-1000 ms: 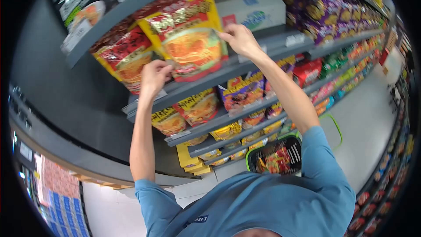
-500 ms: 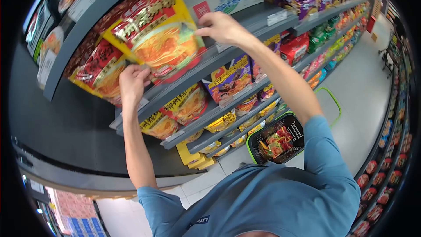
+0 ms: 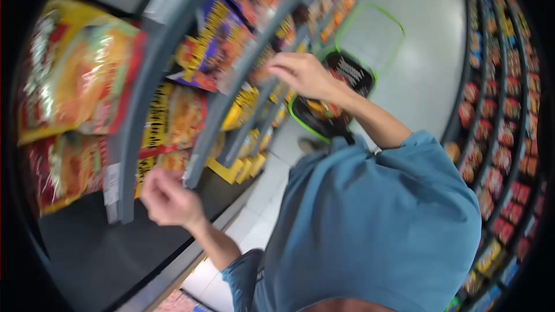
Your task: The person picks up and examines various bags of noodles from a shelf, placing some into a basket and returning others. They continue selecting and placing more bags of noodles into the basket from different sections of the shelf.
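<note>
My left hand (image 3: 170, 196) is in the air in front of the lower shelf edge, its fingers curled and blurred; whether it holds anything small cannot be made out. Farther right, my right hand (image 3: 300, 74) hangs before the shelves, fingers bent together with nothing visible in them. A large yellow and red noodle bag (image 3: 87, 75) rests on the upper shelf at the left, touched by neither hand. Below it lies a red and yellow bag (image 3: 72, 167). Nearest to my left hand are yellow noodle bags (image 3: 173, 118) on the shelf below.
A black basket (image 3: 365, 81) with a green rim and raised green handle stands on the floor (image 3: 428, 40), packets inside. Purple bags (image 3: 217, 40) fill a shelf beyond the grey shelf edge (image 3: 144, 92). Another stocked shelf row (image 3: 491, 121) runs along the right.
Both hands have come away from the large yellow bag, which now stays on the shelf. The view has turned to the right, and the basket appears higher in it.
</note>
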Action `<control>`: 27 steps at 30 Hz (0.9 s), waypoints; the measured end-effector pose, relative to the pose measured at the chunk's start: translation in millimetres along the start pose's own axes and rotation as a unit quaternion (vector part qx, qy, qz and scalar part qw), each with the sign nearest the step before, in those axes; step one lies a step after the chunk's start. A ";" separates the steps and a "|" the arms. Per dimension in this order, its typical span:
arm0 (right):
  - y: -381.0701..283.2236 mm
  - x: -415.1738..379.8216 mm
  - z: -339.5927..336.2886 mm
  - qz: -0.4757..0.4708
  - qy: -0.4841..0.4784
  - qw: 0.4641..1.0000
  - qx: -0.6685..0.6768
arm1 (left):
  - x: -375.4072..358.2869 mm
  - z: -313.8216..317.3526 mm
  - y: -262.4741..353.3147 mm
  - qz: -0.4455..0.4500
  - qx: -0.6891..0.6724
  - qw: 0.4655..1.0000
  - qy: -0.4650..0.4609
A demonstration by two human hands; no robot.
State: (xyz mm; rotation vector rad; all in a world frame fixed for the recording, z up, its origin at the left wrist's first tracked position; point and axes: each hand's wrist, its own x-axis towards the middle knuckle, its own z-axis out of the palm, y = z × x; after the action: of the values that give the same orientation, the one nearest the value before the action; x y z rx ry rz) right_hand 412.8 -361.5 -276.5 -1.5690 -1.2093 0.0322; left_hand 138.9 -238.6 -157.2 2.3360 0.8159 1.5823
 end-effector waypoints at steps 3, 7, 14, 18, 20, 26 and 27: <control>140.5 -228.2 -38.7 0.426 -0.112 0.879 -0.182 | -116.4 59.7 -36.6 -0.197 -0.043 0.905 -0.374; 163.8 -470.5 -119.0 0.635 -0.104 0.705 -0.298 | -207.1 94.2 -38.1 -0.363 -0.101 0.751 -0.543; 153.2 -563.5 -153.3 0.878 0.032 0.476 0.027 | -243.1 156.9 -7.2 -0.271 -0.044 0.715 -0.643; 234.0 -563.6 -160.2 0.777 -0.013 0.627 0.051 | -282.7 190.7 -3.0 -0.258 0.041 0.691 -0.674; 259.3 -502.8 -174.2 0.749 0.016 0.658 0.079 | -303.6 203.8 5.3 -0.275 0.056 0.655 -0.701; 345.1 -425.4 -205.9 0.725 0.044 0.679 0.108 | -387.3 223.0 1.2 -0.427 0.005 0.539 -0.726; 355.6 -425.7 -203.6 0.728 0.039 0.676 0.108 | -391.6 229.1 3.5 -0.432 0.008 0.534 -0.727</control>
State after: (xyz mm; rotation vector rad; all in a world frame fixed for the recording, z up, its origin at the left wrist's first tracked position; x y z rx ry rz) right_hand 561.9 -757.3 -689.1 -1.8786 0.3963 1.0807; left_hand 240.5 -424.7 -558.4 1.6918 1.0226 -0.8162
